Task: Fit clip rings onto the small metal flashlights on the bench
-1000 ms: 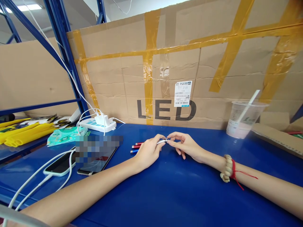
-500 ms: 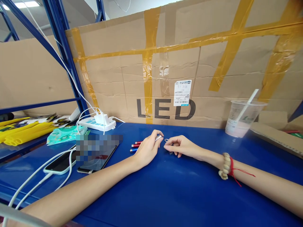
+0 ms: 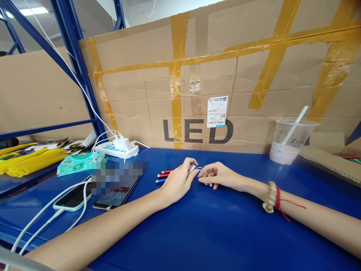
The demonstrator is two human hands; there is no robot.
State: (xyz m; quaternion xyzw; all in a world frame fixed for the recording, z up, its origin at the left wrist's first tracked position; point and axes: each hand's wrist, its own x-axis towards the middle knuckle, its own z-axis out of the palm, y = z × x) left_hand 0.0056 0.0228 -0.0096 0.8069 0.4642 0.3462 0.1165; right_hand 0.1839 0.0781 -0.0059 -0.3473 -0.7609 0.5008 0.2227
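Observation:
My left hand (image 3: 180, 180) is closed around a small silver penlight-like tube (image 3: 192, 169), its end showing between thumb and forefinger. My right hand (image 3: 212, 175) is in a pinch just to the right of the tube's end. A thin pale loop (image 3: 200, 168) shows by its fingertips, and a bit of shiny metal peeks out beneath them. What the pinch holds is mostly hidden. To the left of my left hand lie two slim red metal tubes (image 3: 163, 175) and a blue one (image 3: 160, 181), partly covered by that hand.
Two phones (image 3: 73, 197) with white cables lie on the blue tabletop (image 3: 180, 233) at left, near a power strip (image 3: 131, 151) and a teal packet (image 3: 76, 164). A plastic cup with a straw (image 3: 291, 141) stands at right. A taped cardboard panel (image 3: 135, 101) closes off the back.
Both hands have shifted very slightly in the view. The silver tube is now tilted differently, and its end is closer to the pale loop and my right fingertips.

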